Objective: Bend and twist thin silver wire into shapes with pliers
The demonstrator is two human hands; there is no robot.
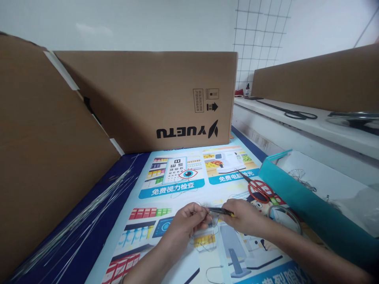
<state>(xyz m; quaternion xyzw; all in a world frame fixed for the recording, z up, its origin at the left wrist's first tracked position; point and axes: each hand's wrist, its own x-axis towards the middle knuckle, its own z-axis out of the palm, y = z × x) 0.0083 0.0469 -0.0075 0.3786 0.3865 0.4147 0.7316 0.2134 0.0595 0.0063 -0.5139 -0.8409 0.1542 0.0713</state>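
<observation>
In the head view my left hand (191, 221) pinches a piece of thin bent wire (213, 236), whose loops hang below the fingers. My right hand (241, 215) is wrapped round the handles of a pair of pliers (217, 211) with dark jaws and a bit of yellow on the grip. The jaws point left and meet the wire at my left fingertips. Whether they are clamped on it I cannot tell. Another bent wire (213, 268) lies on the printed sheet (174, 199) nearer to me.
Red-handled scissors (260, 190) and a roll of clear tape (284, 219) lie right of my hands. A teal box (296, 193) holds wire pieces. Long straight wires (89, 213) lie at left. Cardboard (142, 98) stands behind; black scissors (296, 114) rest on the ledge.
</observation>
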